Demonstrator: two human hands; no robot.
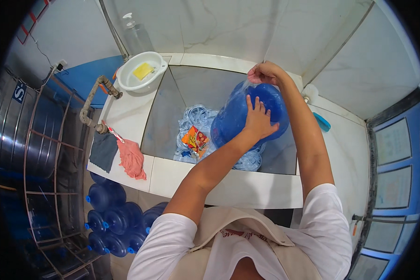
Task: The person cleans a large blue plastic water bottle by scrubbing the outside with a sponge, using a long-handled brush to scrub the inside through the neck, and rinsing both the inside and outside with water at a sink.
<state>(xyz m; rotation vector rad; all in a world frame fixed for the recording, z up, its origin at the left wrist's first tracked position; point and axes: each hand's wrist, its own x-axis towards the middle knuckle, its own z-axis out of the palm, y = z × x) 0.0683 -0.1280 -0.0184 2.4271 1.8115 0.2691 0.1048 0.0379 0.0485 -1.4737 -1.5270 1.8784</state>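
Note:
A large blue water jug (228, 119) lies tilted in the grey sink (163, 109), on a light blue striped cloth (196, 114). My left hand (259, 119) rests on the jug with its fingers spread, holding nothing. At the jug's far edge my right hand (264, 73) is closed, its fingers pinching what looks like clear plastic film (242, 87). Part of that film lies against the jug; how far it reaches around is hidden. Left of the jug, an orange and red wrapper (194, 140) sits on the striped cloth.
On the left ledge stands a white basin (158, 80) holding a yellow sponge (143, 70), near a pump bottle (137, 39) and a pipe (85, 112). Coral cloth (131, 158) and dark grey cloth (103, 151) drape there. A teal brush (321, 122) lies right. Several blue jugs (121, 218) fill the lower left.

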